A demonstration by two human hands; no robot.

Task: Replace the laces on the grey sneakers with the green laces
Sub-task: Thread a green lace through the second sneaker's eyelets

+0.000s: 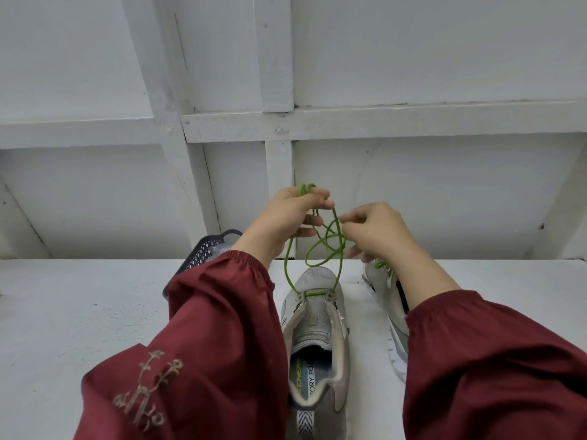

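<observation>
A grey sneaker [317, 328] stands on the white table, toe pointing away, with a green lace [330, 246] threaded through its lowest eyelets only. Both strands rise in loose loops to my hands. My left hand [286, 217] is raised above the toe and grips the lace, which is looped over its fingers. My right hand [374, 230] pinches another part of the same lace just to the right. A second grey sneaker [386, 296] lies to the right, partly hidden under my right forearm, with green lace showing near its toe.
A dark plastic basket [206, 252] sits behind my left forearm at the table's back. A white panelled wall [413, 192] rises directly behind the table. Bare white tabletop [79, 312] stretches to the left.
</observation>
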